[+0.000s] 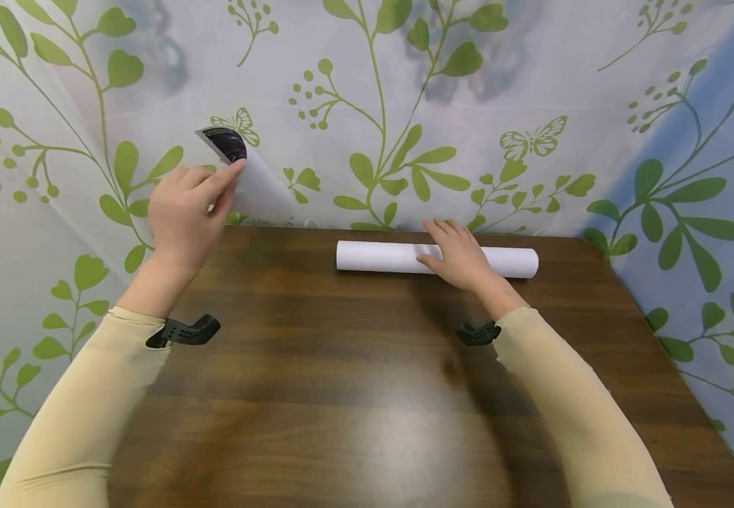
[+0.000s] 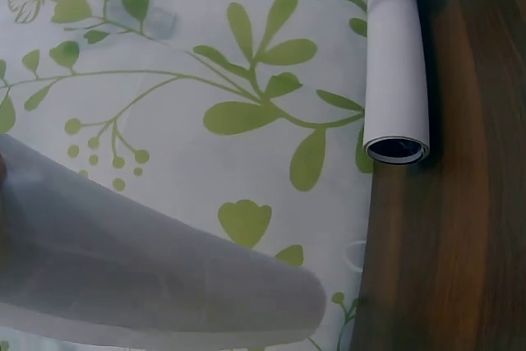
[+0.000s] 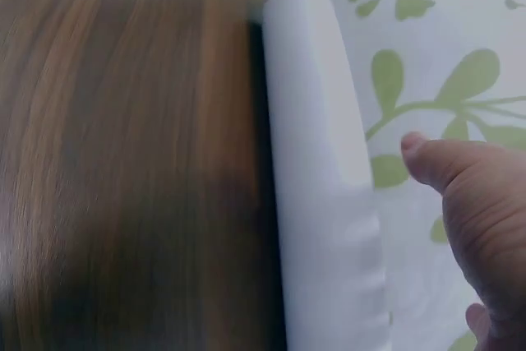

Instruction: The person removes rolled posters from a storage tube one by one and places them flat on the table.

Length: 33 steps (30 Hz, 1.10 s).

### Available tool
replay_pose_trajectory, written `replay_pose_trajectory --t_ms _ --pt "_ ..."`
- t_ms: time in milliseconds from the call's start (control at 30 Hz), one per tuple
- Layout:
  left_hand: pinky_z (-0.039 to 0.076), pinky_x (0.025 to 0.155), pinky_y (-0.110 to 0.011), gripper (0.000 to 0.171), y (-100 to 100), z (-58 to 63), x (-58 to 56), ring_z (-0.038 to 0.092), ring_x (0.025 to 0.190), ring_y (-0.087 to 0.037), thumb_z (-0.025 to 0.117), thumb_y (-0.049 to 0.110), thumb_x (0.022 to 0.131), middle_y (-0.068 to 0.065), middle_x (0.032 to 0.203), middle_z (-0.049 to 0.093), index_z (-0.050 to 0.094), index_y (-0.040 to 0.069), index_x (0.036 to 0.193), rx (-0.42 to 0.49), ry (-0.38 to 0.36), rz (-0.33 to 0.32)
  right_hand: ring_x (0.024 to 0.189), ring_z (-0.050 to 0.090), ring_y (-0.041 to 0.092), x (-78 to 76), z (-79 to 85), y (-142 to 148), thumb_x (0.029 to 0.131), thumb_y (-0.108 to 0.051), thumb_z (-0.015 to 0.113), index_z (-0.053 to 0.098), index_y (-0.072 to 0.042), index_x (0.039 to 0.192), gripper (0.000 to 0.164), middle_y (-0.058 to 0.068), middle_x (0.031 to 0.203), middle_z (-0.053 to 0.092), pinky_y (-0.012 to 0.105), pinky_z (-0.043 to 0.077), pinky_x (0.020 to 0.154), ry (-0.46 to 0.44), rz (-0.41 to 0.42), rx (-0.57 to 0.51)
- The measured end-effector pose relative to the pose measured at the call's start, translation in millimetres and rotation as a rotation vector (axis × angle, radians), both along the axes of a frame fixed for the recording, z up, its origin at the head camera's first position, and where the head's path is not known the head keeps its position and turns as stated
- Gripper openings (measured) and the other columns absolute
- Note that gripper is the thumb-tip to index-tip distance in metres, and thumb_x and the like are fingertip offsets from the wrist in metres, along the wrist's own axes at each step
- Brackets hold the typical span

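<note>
In the head view my left hand [image 1: 183, 212] pinches a sheet of paper [image 1: 262, 192] between thumb and fingertips, raised at the table's far left. The sheet is white outside, and its curled corner shows a dark printed face [image 1: 226, 143]. The left wrist view has its curved pale back [image 2: 156, 260] hanging at the lower left. A white paper roll [image 1: 373, 257] lies along the table's far edge; its near end [image 2: 397, 150] shows a dark inside. Over the roll's right half is my right hand [image 1: 459, 254], fingers spread and extended, with the thumb [image 3: 431, 160] apart from the roll in the right wrist view.
The brown wooden table [image 1: 316, 339] spreads below both arms. Behind it and at the sides hangs a white curtain [image 1: 303, 42] printed with green leaves and butterflies. Black straps with mounts [image 1: 192, 330] sit on both wrists over cream sleeves [image 1: 81, 402].
</note>
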State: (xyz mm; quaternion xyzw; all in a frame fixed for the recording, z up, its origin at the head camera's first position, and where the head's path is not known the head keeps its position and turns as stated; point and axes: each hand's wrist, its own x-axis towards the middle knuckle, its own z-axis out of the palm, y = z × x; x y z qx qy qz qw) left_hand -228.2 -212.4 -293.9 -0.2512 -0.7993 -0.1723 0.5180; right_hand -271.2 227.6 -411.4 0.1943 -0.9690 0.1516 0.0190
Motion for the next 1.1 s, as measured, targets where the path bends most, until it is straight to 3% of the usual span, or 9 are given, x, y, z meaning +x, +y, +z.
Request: replay_pose_trajectory --t_ms 200,400,533,700,900,1000,1100 --pt "0.044 0.057 -0.048 0.032 19.1 -2.1 1.5 0.061 0.069 -0.036 0.063 0.006 0.1 -0.008 0.075 0.064 0.079 0.026 0.12 -0.17 0.22 -0.002 0.153 0.017 0.038 8.6 16.1 -13.1 0.101 -0.051 0.06 0.022 -0.017 0.165 0.081 0.012 0.168 0.022 0.057 0.015 0.121 0.001 0.008 -0.163" --pt "0.043 0.054 -0.041 0.034 36.7 -3.6 4.9 0.059 0.065 -0.03 0.064 -0.002 0.098 -0.004 0.071 0.059 0.079 0.023 0.115 -0.302 0.369 -0.039 0.153 0.022 0.023 23.4 33.9 -31.9 0.1 -0.061 0.055 0.023 -0.034 0.164 0.076 -0.006 0.167 0.024 0.053 0.026 0.118 -0.05 0.003 -0.439" --pt "0.038 0.052 -0.037 0.031 47.8 -6.2 8.0 0.058 0.066 -0.028 0.063 0.001 0.099 -0.004 0.071 0.056 0.08 0.021 0.115 -0.369 0.397 -0.079 0.148 0.033 0.021 35.5 46.4 -47.8 0.1 -0.058 0.057 0.029 -0.037 0.161 0.07 -0.011 0.164 0.031 0.048 0.034 0.115 -0.123 0.05 -0.693" --pt "0.041 0.056 -0.038 0.026 60.8 -15.4 11.4 0.058 0.07 -0.028 0.068 0.009 0.098 -0.005 0.074 0.058 0.078 0.018 0.12 -0.455 0.382 -0.138 0.143 0.043 0.023 49.2 61.8 -68.3 0.105 -0.042 0.058 0.035 -0.028 0.16 0.061 -0.001 0.16 0.04 0.043 0.039 0.112 -0.201 0.158 -0.93" --pt "0.044 0.061 -0.036 0.031 72.5 -26.4 18.5 0.059 0.076 -0.025 0.066 0.008 0.099 -0.005 0.08 0.058 0.073 0.017 0.129 -0.613 0.347 -0.214 0.137 0.05 0.028 59.8 78.3 -80.2 0.109 -0.04 0.048 0.033 -0.019 0.161 0.058 0.006 0.157 0.043 0.043 0.043 0.11 -0.345 0.214 -1.126" --pt "0.043 0.064 -0.034 0.032 77.7 -30.1 25.2 0.058 0.079 -0.023 0.059 0.009 0.103 -0.003 0.084 0.058 0.07 0.017 0.132 -0.701 0.339 -0.248 0.138 0.049 0.033 60.1 84.6 -78.8 0.109 -0.05 0.043 0.028 -0.016 0.163 0.066 0.011 0.159 0.04 0.048 0.043 0.109 -0.459 0.178 -1.187" --pt "0.042 0.066 -0.033 0.033 82.7 -33.5 33.2 0.055 0.081 -0.022 0.053 0.012 0.105 -0.001 0.089 0.06 0.068 0.018 0.134 -0.77 0.331 -0.289 0.14 0.046 0.036 57.4 88.1 -74.5 0.107 -0.057 0.039 0.021 -0.013 0.164 0.074 0.016 0.162 0.035 0.051 0.041 0.11 -0.545 0.123 -1.173"
